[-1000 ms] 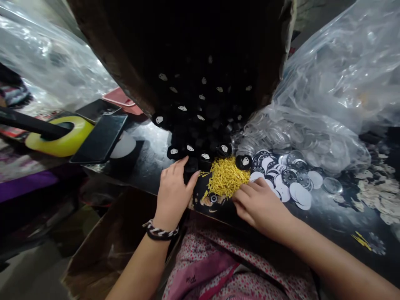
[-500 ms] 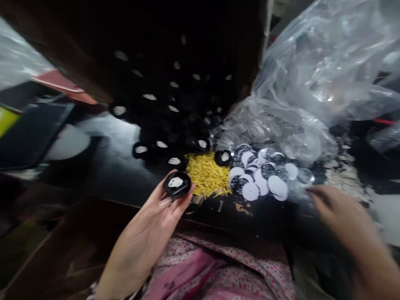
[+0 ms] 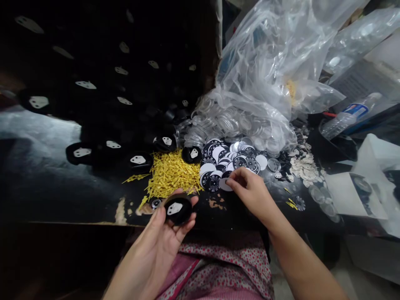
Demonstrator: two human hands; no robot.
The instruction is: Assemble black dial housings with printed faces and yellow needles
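Observation:
In my left hand (image 3: 153, 250) is a small round black case (image 3: 185, 211), its open side up, with a white holed plate (image 3: 174, 208) inside; fingers and thumb curl around its rim. My right hand (image 3: 251, 191) pinches the edge of a thin round dial disc (image 3: 224, 184), pale side up, at the near edge of a pile of printed dial discs (image 3: 240, 161). Left of that pile lies a heap of small yellow pointers (image 3: 173, 171). Other black cases (image 3: 191, 155) with white plates lie beside and behind the heap.
Clear round covers (image 3: 226, 123) spill from a large plastic bag (image 3: 259, 71) behind the discs. Small white plates (image 3: 304, 166) are heaped at right, near a plastic bottle (image 3: 353, 113) and a white box (image 3: 353, 196). The black tabletop's near edge (image 3: 93, 221) is worn.
My right hand has moved left from beside the pile onto a dial disc. My left hand still holds the black case. The view has shifted to the right.

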